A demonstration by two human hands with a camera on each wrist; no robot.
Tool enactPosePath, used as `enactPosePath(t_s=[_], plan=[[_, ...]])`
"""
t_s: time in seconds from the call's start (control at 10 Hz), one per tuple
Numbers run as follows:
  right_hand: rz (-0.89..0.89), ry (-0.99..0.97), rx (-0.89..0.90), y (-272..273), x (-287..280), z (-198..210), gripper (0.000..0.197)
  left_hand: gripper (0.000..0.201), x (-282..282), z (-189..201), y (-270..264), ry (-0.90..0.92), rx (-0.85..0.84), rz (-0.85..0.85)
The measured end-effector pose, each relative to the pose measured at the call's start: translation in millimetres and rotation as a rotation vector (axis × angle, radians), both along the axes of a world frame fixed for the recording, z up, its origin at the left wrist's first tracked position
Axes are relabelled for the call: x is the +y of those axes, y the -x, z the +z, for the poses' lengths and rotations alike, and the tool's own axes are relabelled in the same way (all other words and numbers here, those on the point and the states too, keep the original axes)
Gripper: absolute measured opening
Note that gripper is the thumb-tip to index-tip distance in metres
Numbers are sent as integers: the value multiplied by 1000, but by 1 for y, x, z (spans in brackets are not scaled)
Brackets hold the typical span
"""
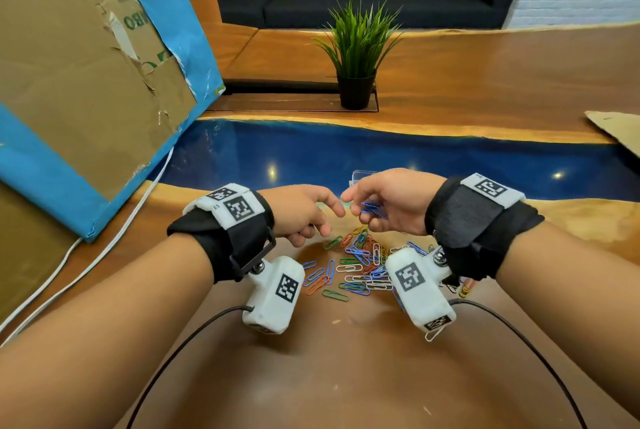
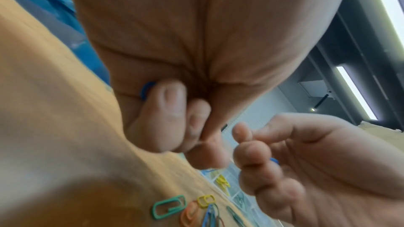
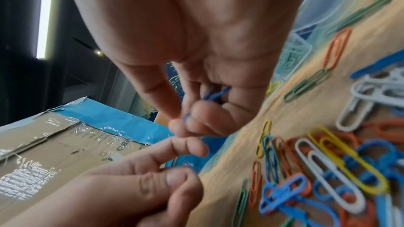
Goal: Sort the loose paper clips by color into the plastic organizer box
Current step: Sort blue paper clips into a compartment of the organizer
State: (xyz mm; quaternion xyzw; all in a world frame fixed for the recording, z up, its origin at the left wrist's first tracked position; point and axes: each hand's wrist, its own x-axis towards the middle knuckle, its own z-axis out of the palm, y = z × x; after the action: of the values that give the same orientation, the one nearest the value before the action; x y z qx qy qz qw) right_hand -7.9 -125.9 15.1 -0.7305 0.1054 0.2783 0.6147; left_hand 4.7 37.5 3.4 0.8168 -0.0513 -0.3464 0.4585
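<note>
Hands meet above the loose paper clips [image 1: 349,269].
Right hand [image 1: 391,200] pinches blue clips [image 1: 371,209]; at nine o'clock, left hand [image 1: 298,210], fingers curled, grips one blue clip [image 2: 146,89].

We see a potted plant [image 1: 356,58] on the wooden worktop [image 1: 485,75], a blue-edged cardboard panel [image 1: 86,82] at left, white cables [image 1: 69,266] beneath it.
</note>
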Motion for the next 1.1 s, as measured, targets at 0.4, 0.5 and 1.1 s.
enactPosePath(t_s=[0.4, 0.5, 1.1], plan=[[-213, 151, -59, -31, -12, 14, 37, 18, -55, 20, -27, -39, -50, 247], [-211, 133, -60, -32, -8, 18, 43, 14, -65, 28, -34, 14, -53, 315], [-330, -52, 36, -21, -18, 22, 42, 22, -98, 9, -50, 320, -27, 464]])
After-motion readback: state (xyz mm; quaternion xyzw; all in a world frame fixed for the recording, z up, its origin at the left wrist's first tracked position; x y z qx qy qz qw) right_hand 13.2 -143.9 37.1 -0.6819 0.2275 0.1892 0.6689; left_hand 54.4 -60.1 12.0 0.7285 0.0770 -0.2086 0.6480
